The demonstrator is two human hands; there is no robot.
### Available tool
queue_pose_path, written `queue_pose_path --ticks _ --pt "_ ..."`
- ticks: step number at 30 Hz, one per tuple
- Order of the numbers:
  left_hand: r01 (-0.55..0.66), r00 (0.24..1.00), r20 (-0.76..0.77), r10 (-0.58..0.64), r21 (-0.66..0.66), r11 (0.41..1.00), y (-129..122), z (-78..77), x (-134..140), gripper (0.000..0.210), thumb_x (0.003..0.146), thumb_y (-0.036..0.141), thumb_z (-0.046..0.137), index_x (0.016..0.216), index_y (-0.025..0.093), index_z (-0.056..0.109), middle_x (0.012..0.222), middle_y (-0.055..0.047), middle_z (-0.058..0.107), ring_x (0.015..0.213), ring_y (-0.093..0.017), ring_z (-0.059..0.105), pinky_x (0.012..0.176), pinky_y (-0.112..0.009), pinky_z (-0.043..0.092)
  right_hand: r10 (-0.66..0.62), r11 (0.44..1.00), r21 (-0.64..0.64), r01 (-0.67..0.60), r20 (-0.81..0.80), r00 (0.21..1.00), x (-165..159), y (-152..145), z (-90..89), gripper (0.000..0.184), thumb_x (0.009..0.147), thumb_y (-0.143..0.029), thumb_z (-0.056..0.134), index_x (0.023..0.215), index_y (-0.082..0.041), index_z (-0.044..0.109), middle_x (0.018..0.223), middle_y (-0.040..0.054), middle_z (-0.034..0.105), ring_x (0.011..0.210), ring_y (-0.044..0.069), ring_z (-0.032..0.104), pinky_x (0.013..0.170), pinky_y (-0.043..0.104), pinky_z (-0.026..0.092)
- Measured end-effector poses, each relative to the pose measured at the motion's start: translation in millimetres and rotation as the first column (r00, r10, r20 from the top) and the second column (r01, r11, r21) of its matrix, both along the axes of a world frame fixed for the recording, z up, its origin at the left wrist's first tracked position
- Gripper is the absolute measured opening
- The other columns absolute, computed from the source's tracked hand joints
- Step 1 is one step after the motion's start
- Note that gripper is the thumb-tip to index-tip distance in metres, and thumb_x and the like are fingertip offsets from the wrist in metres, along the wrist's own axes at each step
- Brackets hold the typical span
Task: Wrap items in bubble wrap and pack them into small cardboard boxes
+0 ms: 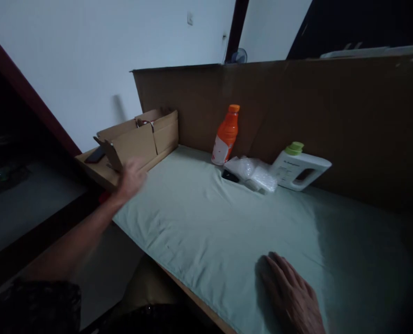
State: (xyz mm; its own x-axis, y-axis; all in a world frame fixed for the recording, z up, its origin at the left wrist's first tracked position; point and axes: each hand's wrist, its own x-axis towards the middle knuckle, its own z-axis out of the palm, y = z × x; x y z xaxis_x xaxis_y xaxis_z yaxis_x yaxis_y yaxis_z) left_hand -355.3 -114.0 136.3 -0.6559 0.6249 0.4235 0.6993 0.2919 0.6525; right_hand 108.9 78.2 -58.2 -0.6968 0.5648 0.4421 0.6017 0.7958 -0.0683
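Note:
My left hand (131,178) is raised beside the near side of an open cardboard box (135,144) at the left end of the table. Motion smears its fingers, so I cannot tell whether it holds anything. My right hand (291,292) lies on the pale green cloth (199,222) near the table's front edge, its fingers stretched out and nothing in them. Farther back on the cloth stands an orange bottle (226,134) with an orange cap. Beside it lie bubble wrap (253,170) and a small black object (230,176). A white jug (298,168) with a green cap stands to their right.
A tall cardboard panel (192,102) runs along the back of the table. On the bare wood at the left end lies a dark flat object (95,155). Something red (104,197) shows below the table's left edge. A small fan (240,56) is visible beyond the panel.

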Motion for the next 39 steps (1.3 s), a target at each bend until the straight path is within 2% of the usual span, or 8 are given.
queue_pose_path --ticks 4,11,17,22,27,30,33,39 --pt "-0.392 0.892 -0.236 0.385 0.017 0.92 -14.7 50.6 -72.9 0.063 0.091 0.032 0.062 0.144 0.001 0.045 0.163 -0.016 0.02 0.151 -0.041 0.014 0.127 -0.05 0.011 0.016 1.0 0.026 -0.015 -0.014 1.0 4.4 4.5 -4.4 0.044 0.097 -0.043 0.044 0.132 -0.027 0.064 0.14 0.0109 0.062 0.124 0.036 0.06 0.087 0.053 0.054" --pt "-0.353 0.931 -0.121 0.346 -0.045 0.935 -1.9 47.1 -107.5 0.035 0.091 0.026 0.057 0.107 -0.004 0.063 0.162 -0.014 0.026 0.149 -0.04 0.026 0.125 -0.047 0.022 -0.022 1.0 -0.002 0.022 0.019 1.0 -0.9 -0.7 8.5 0.041 0.096 -0.045 0.044 0.125 -0.027 0.067 0.136 0.0091 0.065 0.12 0.033 0.063 0.088 0.05 0.055" --pt "-0.29 0.953 -0.053 0.297 0.112 0.95 -20.6 17.0 -83.9 0.014 0.075 0.022 0.068 0.083 0.011 0.065 0.162 -0.015 0.033 0.141 -0.034 0.046 0.121 -0.047 0.035 -0.043 0.997 -0.058 0.042 -0.025 0.999 -2.4 -3.1 11.3 0.04 0.095 -0.043 0.044 0.121 -0.027 0.069 0.132 0.0093 0.067 0.12 0.032 0.063 0.09 0.049 0.053" --pt "0.004 1.0 0.005 -0.004 0.141 0.99 -48.5 -17.2 3.5 0.021 0.076 0.038 0.07 0.072 0.018 0.065 0.158 -0.011 0.043 0.132 -0.035 0.056 0.11 -0.052 0.048 -0.063 0.996 -0.067 0.059 -0.065 0.996 -3.9 -3.0 13.6 0.04 0.096 -0.047 0.044 0.117 -0.024 0.07 0.128 0.0106 0.069 0.12 0.032 0.063 0.09 0.048 0.052" --pt "0.217 0.948 0.177 -0.266 0.254 0.943 -71.5 -37.0 78.4 0.022 0.085 0.034 0.069 0.103 0.021 0.07 0.167 -0.006 0.025 0.137 -0.031 0.053 0.102 -0.04 0.056 0.046 0.992 -0.104 -0.065 -0.171 0.984 -11.0 -35.2 50.6 0.046 0.095 -0.048 0.054 0.133 -0.023 0.06 0.137 0.0132 0.063 0.124 0.032 0.061 0.094 0.047 0.051" --pt "0.266 0.865 0.318 -0.388 0.366 0.892 -75.8 -55.4 84.1 0.068 0.082 0.031 0.074 0.144 0.03 0.045 0.167 -0.011 0.025 0.13 -0.028 0.059 0.096 -0.039 0.06 0.154 0.93 -0.308 -0.201 -0.168 0.974 -21.3 -67.8 80.6 0.069 0.095 -0.051 0.058 0.156 -0.028 0.035 0.152 0.0136 0.049 0.134 0.032 0.052 0.101 0.048 0.05" --pt "0.32 0.776 0.491 -0.397 0.236 0.917 -69.6 -81.5 76.8 0.088 0.077 0.036 0.078 0.151 0.024 0.034 0.151 -0.017 0.048 0.125 -0.03 0.062 0.102 -0.047 0.056 0.185 0.84 -0.477 -0.258 -0.196 0.963 -32.2 -94.3 95.3 0.085 0.094 -0.055 0.059 0.162 -0.03 0.016 0.158 0.0138 0.041 0.139 0.033 0.048 0.104 0.047 0.05" --pt "0.487 0.719 0.584 -0.377 -0.036 0.873 -38.0 -114.8 88.2 0.06 0.075 0.042 0.072 0.128 0.016 0.059 0.128 -0.015 0.067 0.126 -0.036 0.06 0.109 -0.054 0.048 0.081 0.812 -0.545 -0.209 -0.25 0.965 -49.2 -112.5 88.3 0.083 0.095 -0.052 0.059 0.162 -0.027 0.018 0.158 0.0145 0.041 0.135 0.033 0.052 0.105 0.047 0.051"
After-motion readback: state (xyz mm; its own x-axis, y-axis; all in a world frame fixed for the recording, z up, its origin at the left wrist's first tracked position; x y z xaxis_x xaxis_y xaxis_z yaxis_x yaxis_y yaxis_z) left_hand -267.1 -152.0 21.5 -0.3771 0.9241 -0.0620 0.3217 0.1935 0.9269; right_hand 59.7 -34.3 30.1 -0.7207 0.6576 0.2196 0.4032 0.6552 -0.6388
